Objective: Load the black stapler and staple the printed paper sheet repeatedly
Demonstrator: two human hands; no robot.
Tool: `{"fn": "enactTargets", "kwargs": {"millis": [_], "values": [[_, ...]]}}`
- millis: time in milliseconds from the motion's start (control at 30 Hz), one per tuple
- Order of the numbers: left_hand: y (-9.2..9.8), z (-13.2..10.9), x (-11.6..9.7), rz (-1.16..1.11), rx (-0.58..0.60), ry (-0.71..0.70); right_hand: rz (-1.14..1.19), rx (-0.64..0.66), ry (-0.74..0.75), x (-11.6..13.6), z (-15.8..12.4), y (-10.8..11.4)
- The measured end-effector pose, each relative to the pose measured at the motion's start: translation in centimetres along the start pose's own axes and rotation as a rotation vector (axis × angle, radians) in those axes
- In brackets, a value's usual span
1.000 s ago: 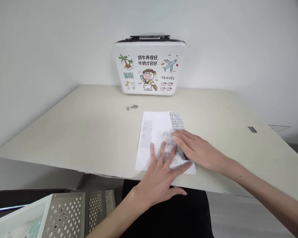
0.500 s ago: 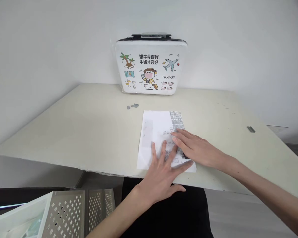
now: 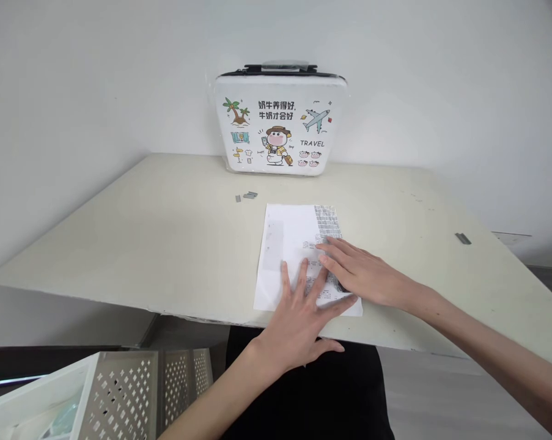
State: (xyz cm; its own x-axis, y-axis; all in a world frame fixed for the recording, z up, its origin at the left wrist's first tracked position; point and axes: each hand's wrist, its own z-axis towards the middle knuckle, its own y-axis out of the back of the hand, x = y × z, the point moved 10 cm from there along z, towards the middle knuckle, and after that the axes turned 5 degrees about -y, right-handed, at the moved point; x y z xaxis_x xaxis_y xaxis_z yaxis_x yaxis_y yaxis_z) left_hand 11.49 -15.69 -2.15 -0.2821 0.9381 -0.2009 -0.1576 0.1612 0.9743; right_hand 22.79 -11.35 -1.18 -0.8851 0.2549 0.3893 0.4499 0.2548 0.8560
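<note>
A white sheet of paper (image 3: 294,223) lies near the table's front edge, printed with small text and a grey block pattern along its right side. My left hand (image 3: 298,324) rests on its lower part with fingers spread wide, the thumb reaching past the table edge. Over the right side of the paper lies my right hand (image 3: 362,272), its fingers stretched out to the left and close together. It covers part of the pattern. A dark patch shows beneath its palm, and I cannot tell whether it is print or an object.
A white cartoon-printed case (image 3: 276,153) with a black handle stands against the wall. Small grey strips (image 3: 250,195) lie left of the paper, another grey strip (image 3: 463,238) at the right on the table (image 3: 165,232). A drawer with a perforated front (image 3: 120,391) juts out lower left.
</note>
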Motion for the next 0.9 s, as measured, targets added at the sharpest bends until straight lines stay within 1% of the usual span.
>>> {"fn": "enactTargets", "kwargs": {"millis": [233, 400, 500, 733, 800, 900], "values": [[-0.2, 0.0, 0.2, -0.003, -0.012, -0.001, 0.023, -0.006, 0.005, -0.2, 0.0, 0.0], [-0.1, 0.0, 0.0, 0.012, -0.016, -0.005, -0.032, -0.021, 0.003, 0.1, 0.2, -0.2], [0.0, 0.0, -0.2, 0.024, -0.015, -0.015, -0.091, -0.073, 0.006, 0.0, 0.5, -0.4], [0.3, -0.2, -0.3, -0.003, -0.021, -0.037, -0.306, -0.254, 0.054, 0.7, 1.1, -1.8], [0.4, -0.3, -0.3, -0.009, -0.03, -0.047, -0.302, -0.264, 0.054, 1.0, 1.1, -1.7], [0.5, -0.4, -0.3, 0.0, -0.046, -0.043, -0.175, -0.258, 0.074, 1.3, 0.5, -0.3]]}}
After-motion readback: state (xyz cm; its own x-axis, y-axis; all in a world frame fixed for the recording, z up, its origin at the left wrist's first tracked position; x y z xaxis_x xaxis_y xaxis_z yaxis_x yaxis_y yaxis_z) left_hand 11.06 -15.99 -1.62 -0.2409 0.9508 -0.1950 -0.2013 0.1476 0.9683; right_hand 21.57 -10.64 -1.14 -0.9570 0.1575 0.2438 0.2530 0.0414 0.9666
